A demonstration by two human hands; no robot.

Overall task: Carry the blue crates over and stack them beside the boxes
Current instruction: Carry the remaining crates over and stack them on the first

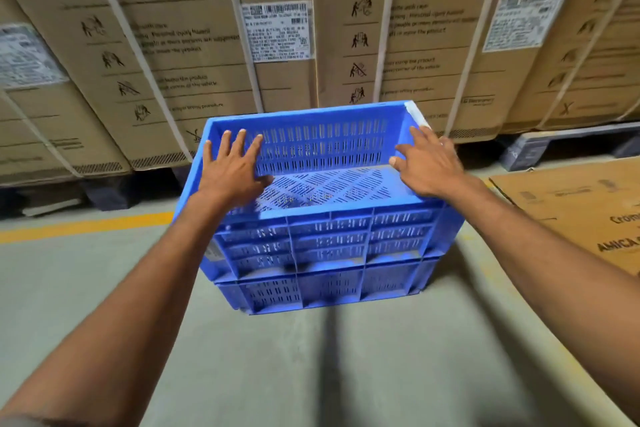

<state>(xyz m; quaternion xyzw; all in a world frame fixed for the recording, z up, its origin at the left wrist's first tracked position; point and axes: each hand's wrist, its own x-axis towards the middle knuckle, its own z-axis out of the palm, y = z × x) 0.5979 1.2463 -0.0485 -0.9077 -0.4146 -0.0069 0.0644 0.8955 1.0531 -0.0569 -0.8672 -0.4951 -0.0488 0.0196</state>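
Observation:
Two blue slotted plastic crates stand stacked on the concrete floor in front of tall cardboard boxes (194,55). The top crate (325,236) is empty and sits on the lower crate (325,288). My left hand (232,170) hovers over the top crate's left rim with fingers spread, holding nothing. My right hand (429,163) is over the right rim, fingers apart as well. Whether either palm touches the rim I cannot tell.
The strapped boxes with caution labels rest on dark pallets (540,146) along the back. A flat cardboard sheet (581,208) lies on the floor at the right. A yellow floor line (86,225) runs at the left. Bare concrete lies in the foreground.

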